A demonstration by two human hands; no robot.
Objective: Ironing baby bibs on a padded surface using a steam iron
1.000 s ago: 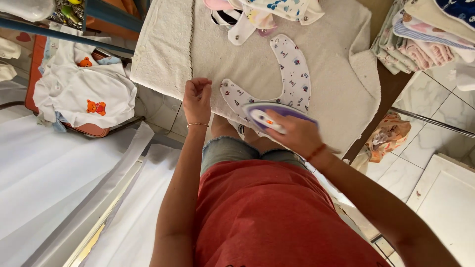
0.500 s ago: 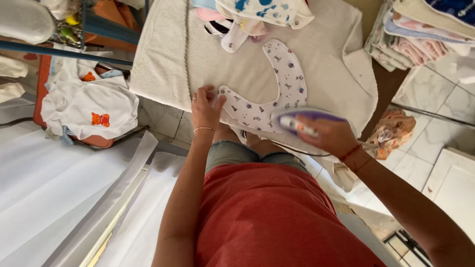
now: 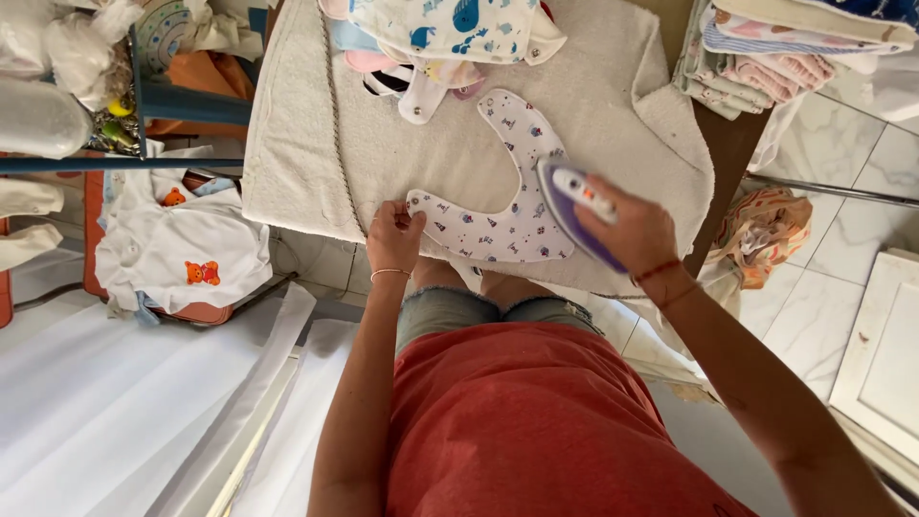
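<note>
A white baby bib with small printed figures lies flat on a beige towel-covered ironing surface. My left hand presses down the bib's left end near the front edge of the towel. My right hand grips the handle of a purple and white iron, which rests on the bib's right side.
A heap of patterned bibs lies at the far end of the towel. Folded cloths are stacked at the top right. A basket with white baby clothes stands on the floor to the left. A crumpled orange cloth lies to the right.
The iron has slid from the bib's near edge up and to the right along the bib. My left hand has kept its hold on the bib's left end.
</note>
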